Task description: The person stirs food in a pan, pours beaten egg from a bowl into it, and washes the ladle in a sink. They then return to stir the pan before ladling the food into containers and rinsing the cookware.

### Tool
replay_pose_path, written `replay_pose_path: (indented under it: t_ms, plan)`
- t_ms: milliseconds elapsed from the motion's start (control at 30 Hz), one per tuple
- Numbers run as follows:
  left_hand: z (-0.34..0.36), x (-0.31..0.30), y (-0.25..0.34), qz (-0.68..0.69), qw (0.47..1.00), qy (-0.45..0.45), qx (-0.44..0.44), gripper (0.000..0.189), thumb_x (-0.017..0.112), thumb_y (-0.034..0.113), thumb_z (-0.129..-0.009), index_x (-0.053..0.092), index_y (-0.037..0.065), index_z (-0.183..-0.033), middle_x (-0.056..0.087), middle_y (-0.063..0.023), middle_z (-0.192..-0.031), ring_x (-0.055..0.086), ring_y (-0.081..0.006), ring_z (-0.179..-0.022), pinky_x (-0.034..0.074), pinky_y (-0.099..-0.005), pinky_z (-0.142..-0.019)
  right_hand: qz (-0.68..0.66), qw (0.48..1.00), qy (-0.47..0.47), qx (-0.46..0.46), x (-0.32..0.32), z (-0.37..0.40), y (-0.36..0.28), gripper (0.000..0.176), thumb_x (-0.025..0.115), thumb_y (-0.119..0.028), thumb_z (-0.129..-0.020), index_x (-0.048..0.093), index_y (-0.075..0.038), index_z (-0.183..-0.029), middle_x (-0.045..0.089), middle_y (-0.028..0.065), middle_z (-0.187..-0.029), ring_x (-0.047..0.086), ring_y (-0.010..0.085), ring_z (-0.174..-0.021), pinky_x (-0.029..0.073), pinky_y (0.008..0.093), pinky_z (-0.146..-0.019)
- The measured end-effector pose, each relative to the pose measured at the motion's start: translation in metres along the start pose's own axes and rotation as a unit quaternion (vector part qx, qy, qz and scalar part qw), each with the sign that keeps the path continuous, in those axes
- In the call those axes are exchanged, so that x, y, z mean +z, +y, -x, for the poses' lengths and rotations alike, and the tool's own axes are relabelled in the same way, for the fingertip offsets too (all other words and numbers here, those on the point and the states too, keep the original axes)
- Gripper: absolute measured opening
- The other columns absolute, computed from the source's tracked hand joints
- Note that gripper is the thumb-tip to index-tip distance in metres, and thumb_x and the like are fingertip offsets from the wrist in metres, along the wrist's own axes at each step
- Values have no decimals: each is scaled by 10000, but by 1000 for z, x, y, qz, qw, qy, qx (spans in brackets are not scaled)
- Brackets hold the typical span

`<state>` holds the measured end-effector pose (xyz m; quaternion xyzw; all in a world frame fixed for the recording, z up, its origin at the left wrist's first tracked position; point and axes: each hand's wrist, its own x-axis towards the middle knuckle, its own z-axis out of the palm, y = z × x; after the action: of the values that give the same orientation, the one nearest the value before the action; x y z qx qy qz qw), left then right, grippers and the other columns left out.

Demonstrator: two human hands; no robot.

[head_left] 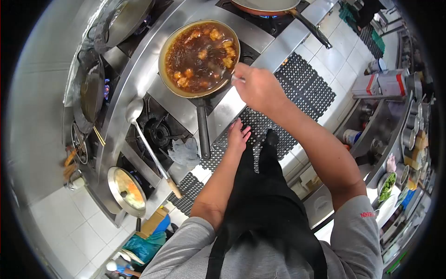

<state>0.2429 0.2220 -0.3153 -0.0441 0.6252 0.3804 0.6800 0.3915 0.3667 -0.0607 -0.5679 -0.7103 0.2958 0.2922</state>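
Note:
My right hand (pixel 259 89) is closed around the short metal handle of a spoon (pixel 238 79) at the near rim of a frying pan (pixel 163 74). The spoon's head is blurred and partly sunk in dark brown sauce (pixel 190 53). Golden, battered-looking chunks (pixel 227 52) float in the sauce. The pan's black handle (pixel 203 130) points toward me, and no hand is on it. My left hand (pixel 238 135) hangs by the counter edge, to the right of that handle, holding nothing, its fingers apart.
A long ladle (pixel 151 149) lies across a burner (pixel 158 132) beside a grey cloth (pixel 184 152). Another frying pan (pixel 265 4) sits over a flame. A small pan (pixel 126 193) holds vegetables, and woks (pixel 93 93) line the back. Perforated black mats (pixel 304 86) cover the floor.

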Motion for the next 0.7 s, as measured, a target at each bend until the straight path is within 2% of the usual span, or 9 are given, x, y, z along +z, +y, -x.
replay_pose_path:
  t_ms: [100, 133, 233, 267, 367, 433, 467, 600, 700]
  plan:
    - [1, 2, 7, 2, 1000, 20, 2, 678, 670, 456, -983, 394, 142, -1517, 470, -117, -1488, 619, -300, -1196, 485, -445, -965, 13, 1000, -20, -16, -32, 11, 3, 131, 658, -170, -909, 626, -47, -944, 698, 223, -810, 685, 448, -777, 529, 541, -700]
    - [-2, 1, 9, 8, 1000, 20, 3, 591, 681, 426, -982, 473, 149, -1461, 482, -114, -1488, 632, -309, -1171, 498, -466, -974, 30, 999, -24, -23, -40, 14, 9, 130, 657, -166, -911, 627, -47, -954, 701, 218, -812, 687, 446, -778, 531, 541, -699]
    - [1, 1, 14, -16, 999, 24, 20, 601, 623, 429, -1017, 405, 172, -1515, 466, -109, -1482, 626, -301, -1181, 493, -444, -949, 57, 997, 42, 7, -32, 1, 13, 121, 655, -153, -913, 629, -46, -965, 707, 203, -806, 697, 436, -778, 544, 539, -690]
    - [3, 4, 15, -14, 999, 35, 22, 485, 607, 419, -1022, 498, 183, -1432, 512, -78, -1451, 631, -246, -1138, 495, -415, -941, 46, 998, 38, 24, -25, 0, 3, 159, 602, -73, -854, 677, -37, -990, 718, 219, -811, 718, 422, -822, 571, 542, -745]
    - [-20, -12, 13, -36, 996, -70, 30, 497, 594, 432, -1026, 488, 202, -1453, 508, -59, -1452, 613, -238, -1160, 477, -392, -928, 28, 999, -42, 11, -1, 4, -4, 244, 614, -50, -816, 705, -52, -1042, 725, 217, -822, 732, 405, -839, 581, 528, -738]
    - [-13, -9, 14, -46, 996, -68, 41, 491, 604, 434, -1019, 499, 219, -1449, 545, -34, -1411, 601, -225, -1175, 463, -370, -912, 31, 996, -78, 16, -25, 14, -2, 221, 606, -51, -826, 701, -38, -1025, 728, 209, -819, 735, 399, -840, 581, 526, -730]
    - [-11, -5, 15, -43, 998, -29, 28, 487, 609, 432, -1017, 506, 220, -1444, 566, -33, -1386, 607, -220, -1166, 470, -365, -901, 34, 995, -95, 16, -36, 15, -1, 211, 602, -51, -830, 699, -31, -1016, 729, 206, -818, 737, 396, -840, 582, 525, -725]
    - [-18, -6, 16, -36, 999, 39, 9, 518, 630, 410, -1015, 507, 158, -1451, 625, -63, -1332, 628, -234, -1178, 526, -383, -905, 34, 998, 27, 35, -33, 0, 14, 204, 585, -57, -846, 698, 1, -1005, 724, 206, -801, 732, 403, -829, 581, 516, -722]
    - [-12, 0, 15, -1, 978, -199, 70, 546, 618, 396, -1027, 496, 71, -1449, 626, -115, -1352, 632, -256, -1215, 558, -417, -956, -16, 1000, -17, 6, -2, -4, 7, 236, 632, -62, -833, 686, -51, -1063, 718, 203, -797, 722, 401, -800, 572, 522, -694]
